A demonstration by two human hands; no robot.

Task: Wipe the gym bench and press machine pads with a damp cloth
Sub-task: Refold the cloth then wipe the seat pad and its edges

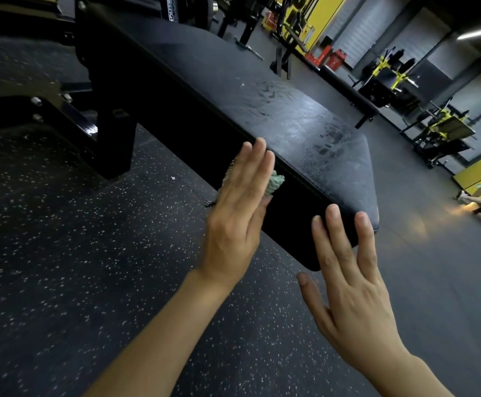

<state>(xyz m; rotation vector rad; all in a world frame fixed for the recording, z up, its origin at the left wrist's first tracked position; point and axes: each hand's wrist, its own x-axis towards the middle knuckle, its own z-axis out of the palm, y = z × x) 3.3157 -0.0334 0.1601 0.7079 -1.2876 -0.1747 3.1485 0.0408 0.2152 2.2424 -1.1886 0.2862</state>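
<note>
Your left hand (237, 216) flat, fingers straight and together, presses green cloth (277, 182) against left side edge of black bench pad (262, 110); cloth mostly hidden under palm. Your right hand (356, 293) spread, fingers straight, tips touch pad's near end, holds nothing. Wet-looking streaks on pad top toward near end. Speckled rubber floor (61, 253) below; yellow machines (445, 128) far right

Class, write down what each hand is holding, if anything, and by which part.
Neither hand grips anything. The left hand presses the cloth against the side of the bench pad with straight fingers; the right hand rests its fingertips on the pad's end.
</note>
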